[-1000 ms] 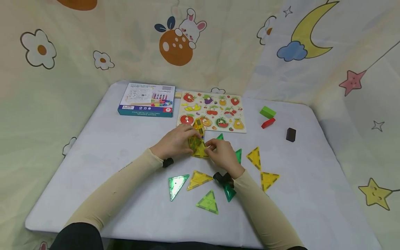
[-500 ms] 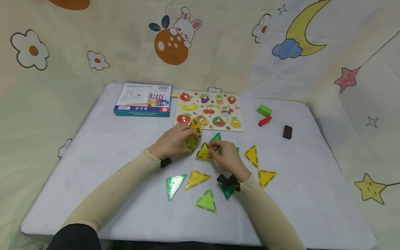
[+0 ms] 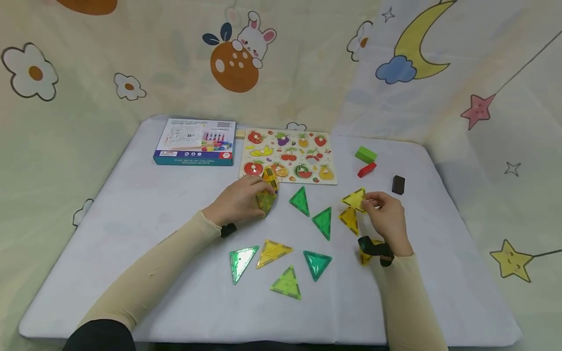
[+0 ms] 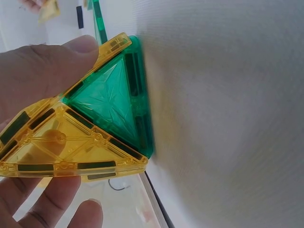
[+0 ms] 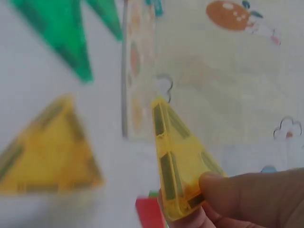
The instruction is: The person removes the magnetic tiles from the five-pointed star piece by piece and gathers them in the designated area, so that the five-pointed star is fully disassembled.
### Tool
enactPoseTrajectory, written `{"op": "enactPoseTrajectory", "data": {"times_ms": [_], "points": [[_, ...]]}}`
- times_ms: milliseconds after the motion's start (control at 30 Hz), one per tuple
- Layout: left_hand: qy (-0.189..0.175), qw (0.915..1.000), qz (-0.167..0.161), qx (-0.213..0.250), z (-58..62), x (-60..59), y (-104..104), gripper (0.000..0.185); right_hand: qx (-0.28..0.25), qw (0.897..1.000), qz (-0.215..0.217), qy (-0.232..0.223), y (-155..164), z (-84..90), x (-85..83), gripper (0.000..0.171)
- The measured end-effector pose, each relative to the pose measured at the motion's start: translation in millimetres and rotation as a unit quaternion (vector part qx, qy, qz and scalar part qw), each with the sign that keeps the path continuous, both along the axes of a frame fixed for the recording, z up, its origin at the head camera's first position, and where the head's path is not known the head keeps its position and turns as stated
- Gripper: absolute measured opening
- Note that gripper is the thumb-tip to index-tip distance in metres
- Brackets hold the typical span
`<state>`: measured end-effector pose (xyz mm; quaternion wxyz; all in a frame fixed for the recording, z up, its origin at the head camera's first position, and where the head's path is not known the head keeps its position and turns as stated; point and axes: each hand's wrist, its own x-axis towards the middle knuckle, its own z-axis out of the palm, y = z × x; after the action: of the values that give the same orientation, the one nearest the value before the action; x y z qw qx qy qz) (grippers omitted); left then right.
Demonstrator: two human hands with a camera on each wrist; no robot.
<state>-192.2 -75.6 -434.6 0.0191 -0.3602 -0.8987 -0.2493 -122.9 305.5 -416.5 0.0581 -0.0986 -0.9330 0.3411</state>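
Building: a small solid of magnetic triangle tiles, judged to be at an early stage, with most tiles unused.
Left hand (image 3: 239,201): its grip is curled round the joined cluster (image 3: 267,192), thumb on top and fingers beneath, in the middle of the worktop (image 3: 145,209), just near of the fruit puzzle board (image 3: 290,156).
Cluster make-up: the left wrist view shows a green tile (image 4: 111,102) locked edge to edge with yellow ones (image 4: 52,147); how many faces are joined I cannot tell.
Right hand (image 3: 388,217): off to the right, its grip pinches a single yellow triangle (image 3: 354,199) by one corner, lifted off the cloth and well apart from the cluster.
Done, as I judge: a few tiles joined.
Left: the held tile unattached; loose green triangles (image 3: 300,200) between the hands, another yellow one (image 3: 350,219) just near of the held tile, and four more along the near edge (image 3: 287,282).
Bystanders: a toy box (image 3: 195,142) far left; green (image 3: 365,154), red (image 3: 366,169) and dark blocks (image 3: 397,185) far right.
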Motion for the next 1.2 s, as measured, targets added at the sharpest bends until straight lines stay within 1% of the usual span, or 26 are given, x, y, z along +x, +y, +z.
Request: {"op": "enactPoseTrajectory", "data": {"times_ms": [100,200,300,367,467,567,700,800,867,933,1000,1067,1133,1200], "points": [[0.004,1.0,-0.001,-0.002,-0.8,-0.3,-0.6,0.055,0.02,0.999,-0.045,-0.015,17.0,-6.2,4.6,0.033],[0.007,0.9999,0.0,-0.008,-0.6,-0.2,-1.5,0.055,0.031,0.993,-0.098,-0.055,31.9,-11.8,8.9,0.038],[0.011,0.9999,0.0,-0.013,0.2,-0.6,-1.1,0.056,0.042,0.985,-0.131,-0.105,46.8,-15.9,13.2,0.043],[0.013,0.9998,0.0,-0.014,1.3,-0.3,-0.9,0.056,0.052,0.98,-0.138,-0.131,54.2,-18.6,14.6,0.044],[0.014,0.9998,0.001,-0.015,2.0,0.2,-1.0,0.056,0.066,0.976,-0.138,-0.152,59.2,-21.2,15.6,0.043],[0.012,0.9998,0.003,-0.015,1.8,1.6,-1.2,0.055,0.078,0.974,-0.143,-0.157,56.1,-21.2,16.0,0.04],[0.013,0.9999,0.001,-0.009,1.4,2.4,-2.3,0.055,0.094,0.975,-0.149,-0.135,43.0,-16.4,15.3,0.039],[0.002,1.0,-0.003,0.008,3.2,2.8,-2.7,0.055,0.097,0.979,-0.137,-0.112,31.3,-12.2,15.3,0.039],[-0.02,0.9994,0.007,0.029,6.8,2.4,-5.4,0.052,0.097,0.983,-0.119,-0.104,22.1,-9.7,14.4,0.038],[-0.044,0.9964,0.025,0.069,11.4,-0.9,-9.9,0.047,0.097,0.986,-0.094,-0.094,10.7,-7.4,13.3,0.038],[-0.066,0.9901,0.051,0.112,15.8,-8.2,-15.4,0.043,0.1,0.989,-0.066,-0.087,-4.2,-6.2,11.1,0.037],[-0.089,0.983,0.07,0.144,19.3,-18.2,-20.3,0.039,0.104,0.991,-0.03,-0.077,-22.8,-6.0,8.3,0.035],[-0.12,0.9769,0.084,0.155,20.3,-29.1,-23.0,0.035,0.103,0.992,0.007,-0.076,-46.5,-5.2,6.4,0.032],[-0.161,0.9719,0.093,0.144,19.3,-38.8,-24.3,0.034,0.098,0.992,0.044,-0.071,-73.0,-4.6,5.7,0.027]]}}
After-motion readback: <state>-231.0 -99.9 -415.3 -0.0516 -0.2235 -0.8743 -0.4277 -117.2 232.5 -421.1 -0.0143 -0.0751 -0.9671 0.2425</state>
